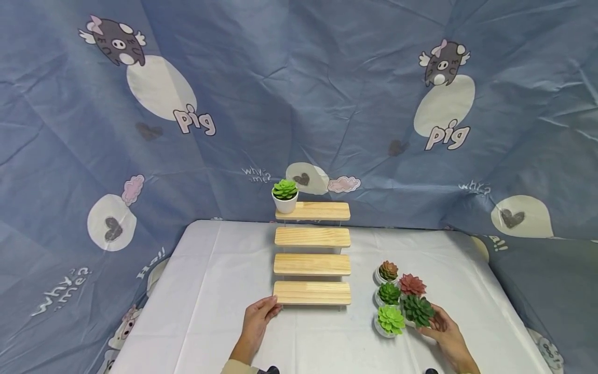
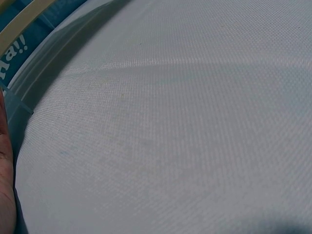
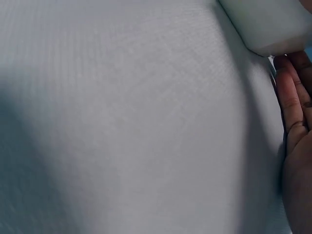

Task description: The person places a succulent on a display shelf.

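In the head view, a stepped display stand [image 1: 311, 293] with wooden boards stands mid-table. At the left front corner of its lowest board, my left hand [image 1: 257, 318] grips the edge. To the right, my right hand [image 1: 446, 332] holds a dark green potted succulent [image 1: 417, 310] from its right side. The right wrist view shows my fingers [image 3: 290, 95] against the base of its white pot [image 3: 268, 24]. Beside it sit a light green succulent [image 1: 391, 319], a green one [image 1: 389, 293], a red one [image 1: 412, 284] and a brownish-orange one [image 1: 388, 270].
On the left end of the top board [image 1: 322, 210] stands a bright green succulent in a white pot [image 1: 285, 202]. A white cloth covers the table [image 1: 210, 301]. Blue printed fabric [image 1: 299, 104] hangs behind it and along both sides.
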A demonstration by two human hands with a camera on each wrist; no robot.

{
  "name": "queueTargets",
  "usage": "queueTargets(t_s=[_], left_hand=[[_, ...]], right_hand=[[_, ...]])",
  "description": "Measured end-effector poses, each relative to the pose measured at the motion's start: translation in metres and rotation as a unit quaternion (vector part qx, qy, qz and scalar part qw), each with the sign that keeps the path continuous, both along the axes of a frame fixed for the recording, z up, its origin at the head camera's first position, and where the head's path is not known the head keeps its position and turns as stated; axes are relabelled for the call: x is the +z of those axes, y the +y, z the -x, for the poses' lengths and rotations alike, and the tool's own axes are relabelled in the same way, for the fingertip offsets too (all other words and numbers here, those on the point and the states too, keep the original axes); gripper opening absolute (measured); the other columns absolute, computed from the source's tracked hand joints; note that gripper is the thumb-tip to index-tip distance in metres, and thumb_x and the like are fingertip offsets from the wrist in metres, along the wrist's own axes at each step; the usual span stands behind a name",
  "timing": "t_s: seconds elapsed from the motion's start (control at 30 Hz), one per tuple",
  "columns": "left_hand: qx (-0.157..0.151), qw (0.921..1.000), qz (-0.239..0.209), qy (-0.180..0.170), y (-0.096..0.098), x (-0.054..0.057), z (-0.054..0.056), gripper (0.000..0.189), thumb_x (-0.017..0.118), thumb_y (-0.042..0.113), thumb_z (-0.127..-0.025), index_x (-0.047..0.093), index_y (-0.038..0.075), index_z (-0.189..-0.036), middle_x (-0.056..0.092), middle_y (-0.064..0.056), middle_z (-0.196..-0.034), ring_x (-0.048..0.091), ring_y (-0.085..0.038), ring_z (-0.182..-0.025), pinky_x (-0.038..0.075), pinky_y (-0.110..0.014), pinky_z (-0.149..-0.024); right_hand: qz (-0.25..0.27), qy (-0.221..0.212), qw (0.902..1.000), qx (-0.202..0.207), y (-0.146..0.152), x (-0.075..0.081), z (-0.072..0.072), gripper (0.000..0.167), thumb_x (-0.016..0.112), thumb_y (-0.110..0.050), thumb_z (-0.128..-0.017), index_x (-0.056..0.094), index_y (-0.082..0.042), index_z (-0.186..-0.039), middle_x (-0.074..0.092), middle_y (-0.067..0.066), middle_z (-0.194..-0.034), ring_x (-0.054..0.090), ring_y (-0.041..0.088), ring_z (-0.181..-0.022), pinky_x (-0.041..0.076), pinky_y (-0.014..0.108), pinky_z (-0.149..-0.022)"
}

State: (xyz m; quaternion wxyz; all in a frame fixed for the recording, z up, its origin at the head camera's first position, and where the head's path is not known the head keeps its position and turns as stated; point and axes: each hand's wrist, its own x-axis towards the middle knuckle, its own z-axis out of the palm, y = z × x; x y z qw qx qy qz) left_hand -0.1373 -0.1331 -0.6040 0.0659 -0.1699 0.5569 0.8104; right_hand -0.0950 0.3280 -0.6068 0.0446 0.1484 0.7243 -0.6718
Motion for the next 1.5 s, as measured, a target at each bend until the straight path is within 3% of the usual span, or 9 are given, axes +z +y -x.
queueTargets(t_s=[0.3,0.57,0.77,0.87,1.1,1.23,1.3,1.43,1.5], left_hand=[[0.008,0.9999,0.006,0.002,-0.001,-0.001,0.001,0.013,0.066,0.007,-0.091,0.068,-0.005,-0.095,0.069,-0.003,-0.077,0.066,-0.011,-0.073,0.057,-0.021,-0.072],[-0.005,0.9999,0.01,0.005,-0.001,-0.003,0.001,0.017,0.066,0.011,-0.092,0.068,-0.005,-0.098,0.07,-0.002,-0.08,0.067,-0.01,-0.076,0.056,-0.02,-0.074],[-0.002,1.0,0.005,0.006,0.0,-0.001,0.0,0.017,0.064,0.008,-0.093,0.068,-0.007,-0.099,0.07,-0.002,-0.08,0.067,-0.01,-0.075,0.056,-0.02,-0.073],[-0.003,1.0,0.009,0.0,-0.001,-0.002,0.0,0.017,0.064,0.008,-0.092,0.067,-0.007,-0.1,0.07,-0.002,-0.08,0.067,-0.011,-0.076,0.056,-0.021,-0.074],[0.0,0.9999,0.012,0.006,0.0,-0.004,0.001,0.017,0.065,0.007,-0.092,0.066,-0.008,-0.1,0.07,-0.002,-0.08,0.067,-0.011,-0.075,0.056,-0.021,-0.073],[0.001,0.9999,0.015,0.004,0.0,-0.002,0.001,0.017,0.064,0.007,-0.092,0.065,-0.008,-0.101,0.07,-0.002,-0.081,0.067,-0.011,-0.075,0.056,-0.021,-0.073],[0.0,0.9998,0.018,0.005,0.0,-0.002,0.0,0.019,0.064,0.007,-0.092,0.065,-0.009,-0.102,0.07,-0.002,-0.081,0.067,-0.011,-0.076,0.056,-0.021,-0.073],[-0.003,0.9998,0.022,0.002,0.0,-0.002,0.0,0.02,0.064,0.008,-0.092,0.064,-0.009,-0.103,0.07,-0.003,-0.082,0.067,-0.011,-0.076,0.056,-0.021,-0.073],[-0.003,0.9998,0.021,0.005,-0.001,-0.003,0.0,0.021,0.064,0.008,-0.092,0.064,-0.01,-0.104,0.07,-0.003,-0.082,0.068,-0.011,-0.077,0.056,-0.021,-0.073]], right_hand=[[0.012,0.012,0.9999,0.002,0.0,-0.004,0.0,0.063,0.074,0.007,-0.076,0.045,-0.014,-0.127,0.055,-0.017,-0.104,0.057,-0.005,-0.095,0.052,0.018,-0.083],[-0.014,0.009,0.9999,0.0,0.001,-0.003,0.0,0.067,0.075,0.006,-0.076,0.04,-0.003,-0.132,0.053,-0.015,-0.107,0.055,-0.009,-0.095,0.05,0.013,-0.084],[-0.005,0.008,1.0,-0.001,0.002,-0.003,-0.002,0.063,0.075,0.007,-0.076,0.044,-0.009,-0.129,0.055,-0.018,-0.105,0.056,-0.009,-0.096,0.05,0.014,-0.085],[-0.008,0.006,0.9999,-0.004,0.001,-0.002,-0.002,0.066,0.074,0.006,-0.077,0.042,-0.006,-0.133,0.056,-0.009,-0.112,0.056,-0.009,-0.096,0.052,0.017,-0.085],[-0.033,-0.063,0.9973,-0.019,-0.004,0.015,-0.006,0.077,0.076,-0.003,-0.079,0.032,-0.003,-0.142,0.051,-0.001,-0.122,0.051,-0.013,-0.092,0.049,0.014,-0.084],[-0.054,-0.065,0.9963,-0.015,-0.008,0.03,-0.004,0.082,0.076,-0.007,-0.081,0.026,0.0,-0.145,0.042,0.015,-0.136,0.05,-0.014,-0.09,0.05,0.015,-0.083],[-0.058,-0.054,0.9968,-0.016,-0.009,0.037,-0.002,0.082,0.077,-0.008,-0.081,0.027,0.001,-0.145,0.043,0.014,-0.136,0.051,-0.014,-0.091,0.05,0.015,-0.084],[-0.051,-0.032,0.998,-0.018,-0.012,0.048,0.0,0.08,0.076,-0.009,-0.082,0.027,0.001,-0.144,0.048,-0.001,-0.123,0.052,-0.013,-0.094,0.05,0.015,-0.085],[-0.053,-0.027,0.9981,-0.012,-0.013,0.054,0.001,0.08,0.076,-0.011,-0.083,0.026,0.001,-0.145,0.047,-0.001,-0.125,0.051,-0.014,-0.094,0.05,0.014,-0.085]])
